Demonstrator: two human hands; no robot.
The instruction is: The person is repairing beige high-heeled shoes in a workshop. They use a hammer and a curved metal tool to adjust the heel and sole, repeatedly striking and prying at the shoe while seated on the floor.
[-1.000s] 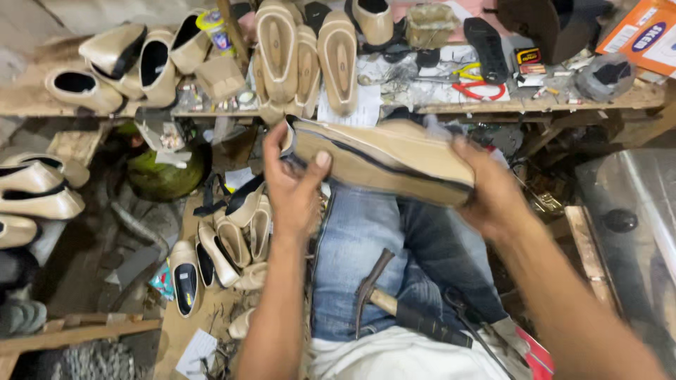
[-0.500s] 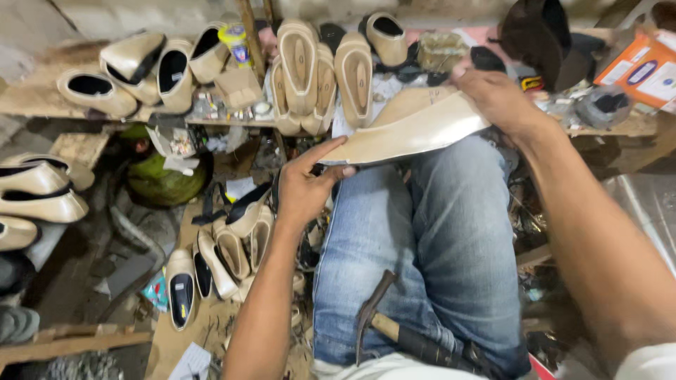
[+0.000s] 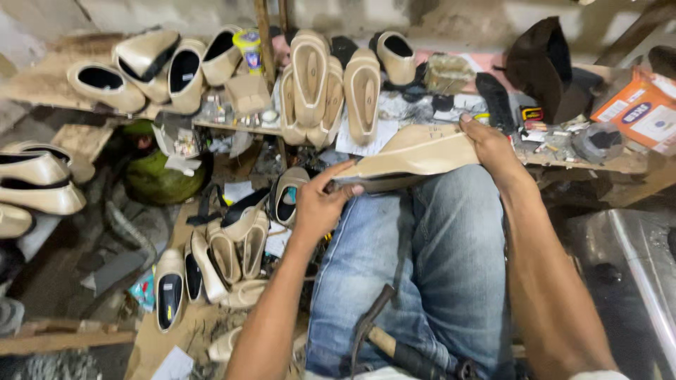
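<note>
Both hands' fingers closed on beige shoe ends.

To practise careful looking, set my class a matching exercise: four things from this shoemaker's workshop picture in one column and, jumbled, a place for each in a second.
Things
1. beige shoe
2. hammer
3. green round vessel
4. orange box

Places
A. under the left shelf
B. far right of the bench
C. on the person's lap
D. held between the left hand and right hand

Pairs: 1-D, 2-C, 3-A, 4-B
</note>
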